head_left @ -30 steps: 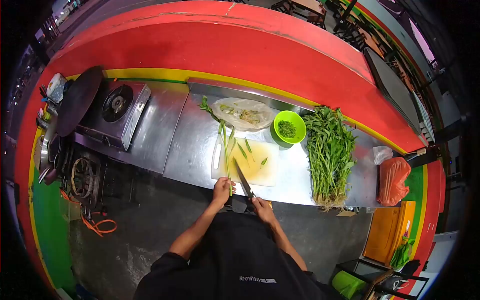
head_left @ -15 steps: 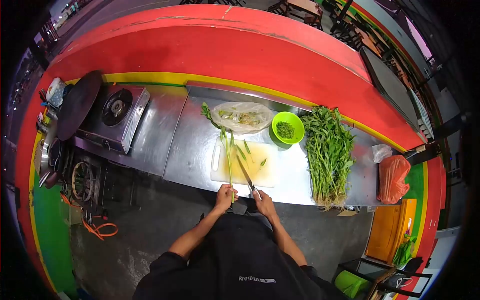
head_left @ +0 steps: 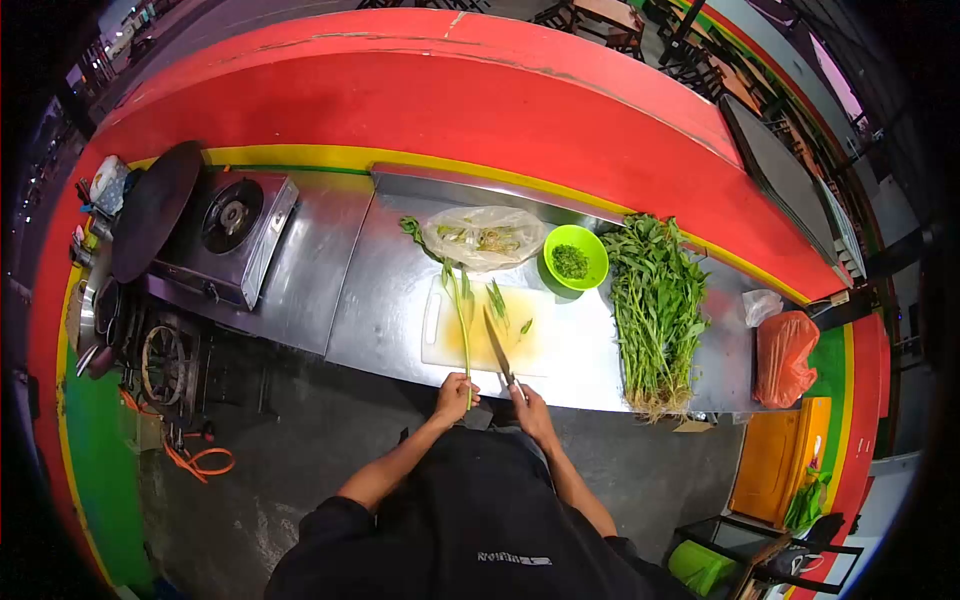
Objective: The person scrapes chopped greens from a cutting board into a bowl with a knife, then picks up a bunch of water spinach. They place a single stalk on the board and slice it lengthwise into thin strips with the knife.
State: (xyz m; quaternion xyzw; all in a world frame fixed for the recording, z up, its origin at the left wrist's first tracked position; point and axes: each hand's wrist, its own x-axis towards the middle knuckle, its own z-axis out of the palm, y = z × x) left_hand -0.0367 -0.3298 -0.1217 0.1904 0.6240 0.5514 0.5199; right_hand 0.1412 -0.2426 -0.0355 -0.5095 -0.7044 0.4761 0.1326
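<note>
We read this as trimming in hand: leafy stalk (head_left: 465, 340) held out over the left part of the white cutting board (head_left: 538, 350), tip past its far edge. Left hand (head_left: 455, 397), at the near edge, has fingers pinching the stalk's lower end. Right hand (head_left: 531, 410) has fingers wrapped on the handle of the kitchen knife (head_left: 498, 345); blade angled over the board, apart from the stalk. Cut leaves (head_left: 496, 297) lie beyond the blade. We judge the next move calls for a steady left pinch and the edge brought leftward, clear of those fingers.
</note>
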